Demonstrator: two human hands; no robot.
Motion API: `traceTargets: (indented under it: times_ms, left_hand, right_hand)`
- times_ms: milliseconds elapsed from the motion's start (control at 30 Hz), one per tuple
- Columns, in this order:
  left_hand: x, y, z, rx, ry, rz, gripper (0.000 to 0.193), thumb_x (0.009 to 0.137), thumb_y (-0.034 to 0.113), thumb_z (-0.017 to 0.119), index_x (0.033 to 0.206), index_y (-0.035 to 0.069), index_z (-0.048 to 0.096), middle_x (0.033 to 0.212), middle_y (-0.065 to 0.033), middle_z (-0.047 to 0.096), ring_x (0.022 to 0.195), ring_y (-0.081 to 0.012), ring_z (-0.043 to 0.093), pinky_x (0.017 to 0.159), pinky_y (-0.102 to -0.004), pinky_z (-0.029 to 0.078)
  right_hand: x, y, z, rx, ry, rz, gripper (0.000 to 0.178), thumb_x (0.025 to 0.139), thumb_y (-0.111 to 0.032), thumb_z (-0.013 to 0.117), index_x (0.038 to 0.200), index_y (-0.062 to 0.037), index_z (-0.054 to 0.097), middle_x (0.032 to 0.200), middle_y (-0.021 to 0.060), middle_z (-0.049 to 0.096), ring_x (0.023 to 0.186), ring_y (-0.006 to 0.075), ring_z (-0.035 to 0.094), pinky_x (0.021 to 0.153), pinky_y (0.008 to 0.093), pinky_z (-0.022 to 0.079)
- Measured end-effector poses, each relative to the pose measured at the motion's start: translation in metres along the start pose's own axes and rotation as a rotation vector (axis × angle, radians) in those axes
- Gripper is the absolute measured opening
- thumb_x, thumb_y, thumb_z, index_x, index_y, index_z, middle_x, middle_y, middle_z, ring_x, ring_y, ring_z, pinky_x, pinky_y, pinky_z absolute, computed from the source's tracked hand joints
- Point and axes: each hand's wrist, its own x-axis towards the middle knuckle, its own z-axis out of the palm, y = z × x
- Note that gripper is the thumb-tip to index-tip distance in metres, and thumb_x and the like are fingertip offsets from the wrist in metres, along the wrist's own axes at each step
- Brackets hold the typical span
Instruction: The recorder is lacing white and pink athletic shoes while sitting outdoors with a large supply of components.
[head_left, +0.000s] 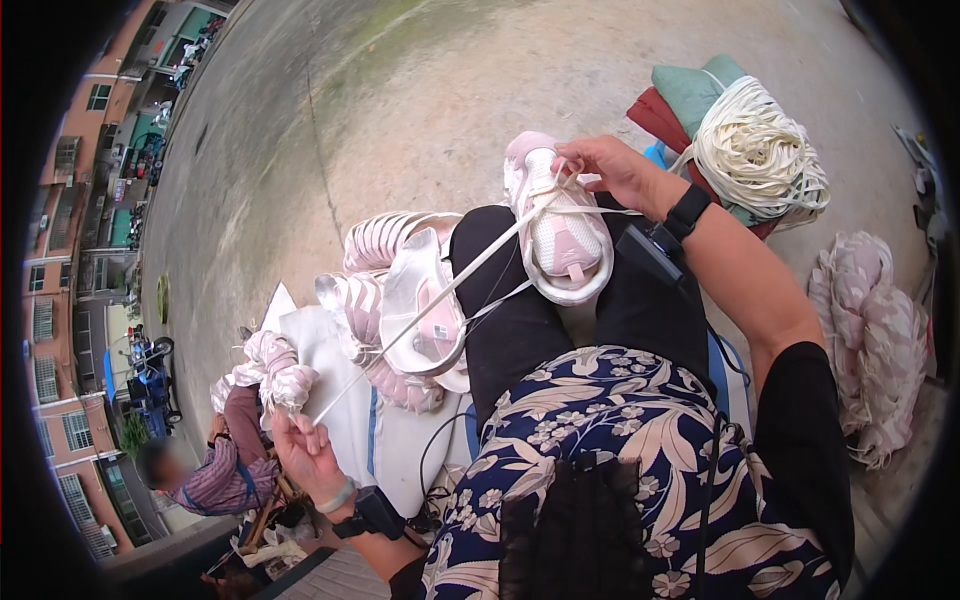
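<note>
A pink and white sneaker upper (572, 245) lies across my thighs, its heel end toward me. My right hand (615, 172) is closed at its far part, thumb and fingers pinching the cream shoelace there. From the shoe a long shoelace (480, 265) runs taut down and left. My left hand (306, 455) is closed on that lace's far end, held out low at the left. Beside my left thigh lies another white and pink shoe upper (425, 310), next to nested pink-and-white striped uppers (385, 245).
A large bundle of cream laces (760, 150) rests on green (685, 95) and dark red cloth at the right. Further right hangs a bunch of pink-white uppers (865, 350). White sacking (335, 430) lies at left. Another person (225, 475) sits beyond it, near pink-white uppers.
</note>
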Motion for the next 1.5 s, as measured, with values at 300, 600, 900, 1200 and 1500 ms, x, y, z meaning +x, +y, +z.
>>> traceTargets:
  times_ms: [300, 600, 900, 1200, 1500]
  left_hand:
    - [-0.041, 0.033, -0.077, 0.111, 0.255, -0.062, 0.024, 0.092, 0.022, 0.049, 0.07, 0.012, 0.045, 0.049, 0.0017, 0.043, 0.032, -0.0055, 0.027, 0.032, -0.0208, 0.026]
    - [-0.045, 0.027, -0.115, 0.196, 0.429, -0.09, 0.028, 0.093, 0.029, 0.047, 0.069, 0.015, 0.044, 0.047, 0.0024, 0.039, 0.031, -0.0075, 0.027, 0.034, -0.0234, 0.028]
    - [0.009, 0.025, 0.018, 0.191, -0.088, -0.001, 0.018, 0.089, 0.008, 0.051, 0.105, 0.0, 0.05, 0.083, -0.003, 0.053, 0.067, -0.0097, 0.05, 0.067, -0.0246, 0.044]
    - [0.049, -0.015, 0.122, 0.178, -0.319, 0.004, 0.017, 0.087, 0.006, 0.055, 0.102, -0.001, 0.054, 0.086, -0.0104, 0.061, 0.07, -0.0143, 0.06, 0.072, -0.0304, 0.05]
    - [0.062, -0.059, 0.175, 0.224, -0.468, -0.051, 0.01, 0.087, 0.012, 0.058, 0.093, 0.004, 0.056, 0.073, -0.0082, 0.063, 0.057, -0.012, 0.06, 0.056, -0.0232, 0.05]
  right_hand:
    - [-0.006, 0.005, 0.013, -0.086, 0.103, 0.001, 0.015, 0.077, -0.025, 0.065, 0.071, -0.011, 0.063, 0.075, -0.0006, 0.059, 0.076, 0.0107, 0.05, 0.074, 0.0311, 0.036]
    - [-0.014, 0.016, 0.011, -0.165, 0.072, -0.132, 0.012, 0.077, -0.016, 0.061, 0.083, -0.0061, 0.063, 0.076, -0.0003, 0.057, 0.074, 0.0091, 0.05, 0.069, 0.0252, 0.038]
    - [-0.071, 0.018, -0.015, -0.776, -0.008, -0.17, 0.027, 0.081, -0.019, 0.056, 0.1, 0.0002, 0.056, 0.063, 0.0032, 0.057, 0.046, 0.0116, 0.051, 0.044, 0.0245, 0.04]
    - [-0.184, -0.051, -0.087, 0.196, 0.063, -0.605, 0.034, 0.085, -0.004, 0.05, 0.117, 0.0043, 0.045, 0.073, 0.002, 0.054, 0.049, 0.0037, 0.041, 0.055, 0.0202, 0.04]
    - [-0.31, -0.131, -0.313, 0.878, 0.747, -0.831, 0.01, 0.073, -0.001, 0.053, 0.081, -0.0017, 0.059, 0.076, 0.01, 0.065, 0.062, 0.0202, 0.061, 0.057, 0.0333, 0.049]
